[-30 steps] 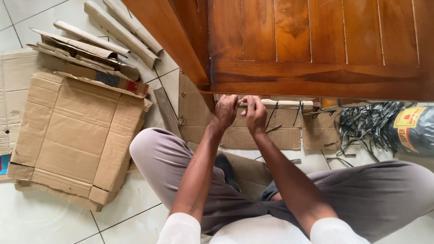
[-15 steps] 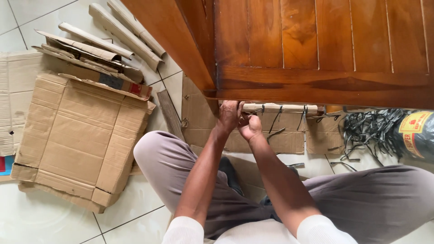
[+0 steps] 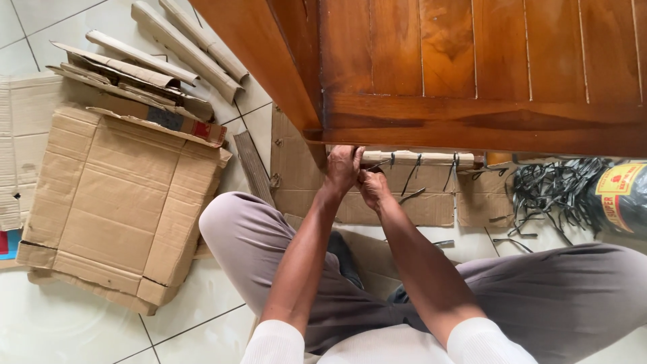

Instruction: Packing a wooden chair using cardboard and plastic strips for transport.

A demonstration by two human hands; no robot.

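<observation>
Far right of the fingers, on the floor tiles: a dark rounded package (image 3: 623, 199) with a yellow and red label, loose black plastic straps (image 3: 546, 195) spilling just beside it. Well to the left of the fingers: a large flattened brown cardboard box (image 3: 118, 202), and beyond it a pile of rolled and folded cardboard (image 3: 135, 71), one piece showing a small red and dark printed patch. Directly above the fingers: the lower edge of a brown wooden door (image 3: 472, 74).

Left hand (image 3: 342, 168) with fingers curled shut around the left end of a rolled cardboard bundle (image 3: 421, 159), which lies just under the door edge and stretches away to the right, crossed by black ties. Right hand (image 3: 372, 187) touching the left, fingers drawn together, seemingly pinching a black tie at the bundle's end, though too small to tell for sure. Flat cardboard sheets (image 3: 418, 209) on the floor beneath both hands.
</observation>
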